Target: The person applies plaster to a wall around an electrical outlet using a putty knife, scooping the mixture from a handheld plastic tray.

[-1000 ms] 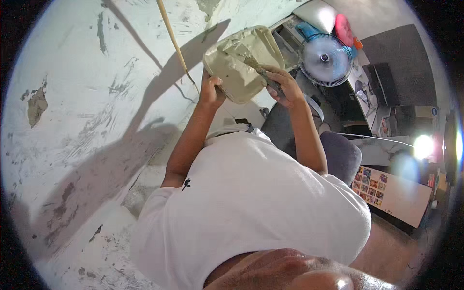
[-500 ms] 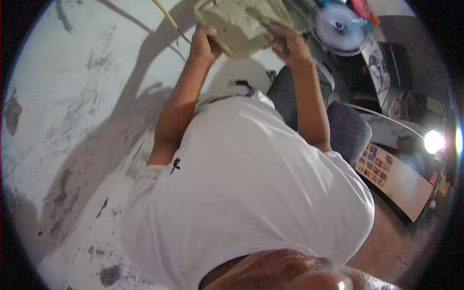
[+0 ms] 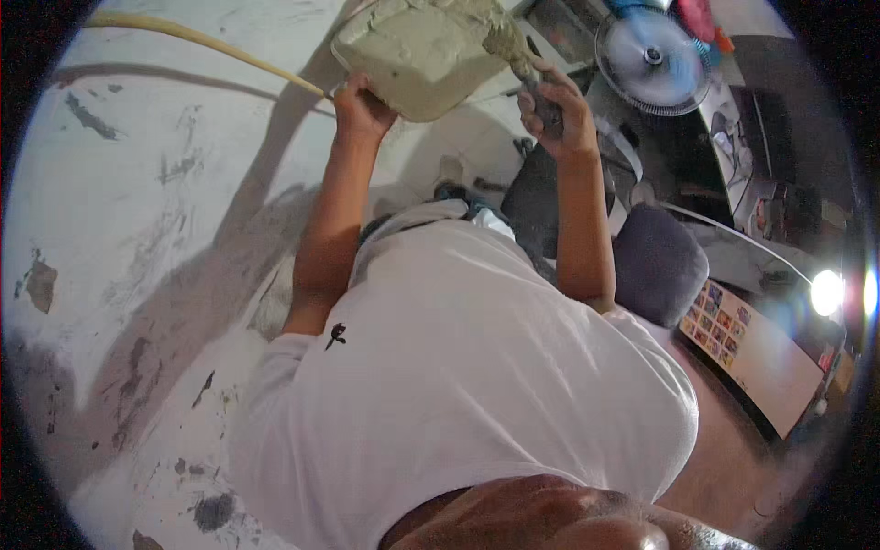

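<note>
My left hand point(image 3: 360, 112) grips the near left edge of a shallow, pale tray point(image 3: 414, 116). Wet grey-beige paste, like plaster or putty, point(image 3: 417, 55) coats the inside of the tray. In my right hand point(image 3: 566, 117) is a trowel-like tool point(image 3: 510, 48), its dark handle wrapped by my fingers. Paste covers the tool's head, which lies over the tray's right side, so its exact shape is hidden. A thin yellowish rod or cord point(image 3: 197, 38) runs from the upper left to just beside my left hand.
A pale, stained wall-like surface point(image 3: 137, 238) spans the left. On the right are a spinning fan point(image 3: 653, 57), a dark grey cushioned seat point(image 3: 662, 266), a bright lamp point(image 3: 826, 293) with a white cable, and a board with small pictures point(image 3: 752, 357).
The tray has shifted slightly left. My right hand has drawn back, leaving the tool more visible. The yellowish rod or cord now lies flatter, reaching farther left.
</note>
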